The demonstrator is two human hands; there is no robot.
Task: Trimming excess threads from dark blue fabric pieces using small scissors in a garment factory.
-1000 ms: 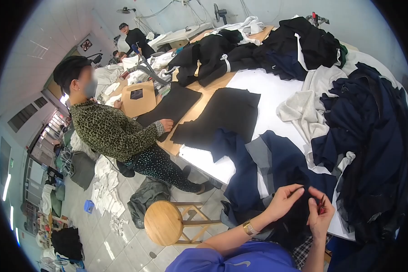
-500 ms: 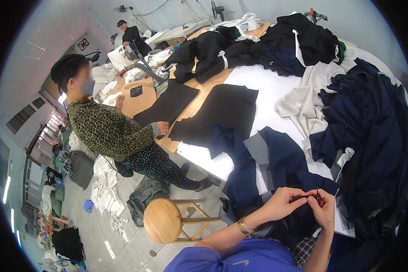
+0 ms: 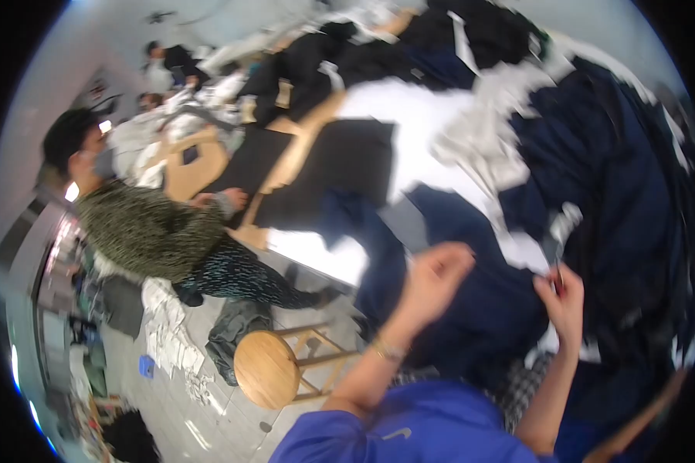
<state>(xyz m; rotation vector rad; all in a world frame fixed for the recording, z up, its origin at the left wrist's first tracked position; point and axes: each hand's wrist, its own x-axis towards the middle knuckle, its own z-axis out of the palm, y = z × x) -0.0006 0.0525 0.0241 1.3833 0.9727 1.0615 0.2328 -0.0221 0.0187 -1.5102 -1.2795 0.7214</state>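
Observation:
My left hand (image 3: 438, 282), smeared by motion, is above a navy garment (image 3: 471, 309) with a grey panel (image 3: 404, 225); whether its fingers hold anything does not show. My right hand (image 3: 565, 309) is closed around small thread snips (image 3: 560, 281) with a red part, the thin dark tip pointing up. The two hands are well apart. The navy garment hangs over the near edge of the table toward my lap.
Flat black cloth panels (image 3: 332, 174) lie on the white tabletop (image 3: 421, 139). A navy heap (image 3: 602, 170) and grey-white cloth (image 3: 483, 143) are at right. A co-worker (image 3: 150, 231) stands left, touching dark cloth. A wooden stool (image 3: 266, 369) is near my left.
My hands have parted: the left moved up and left, off the dark piece both were at; the right stays with the snips. The view has shifted, and the navy garment appears more spread.

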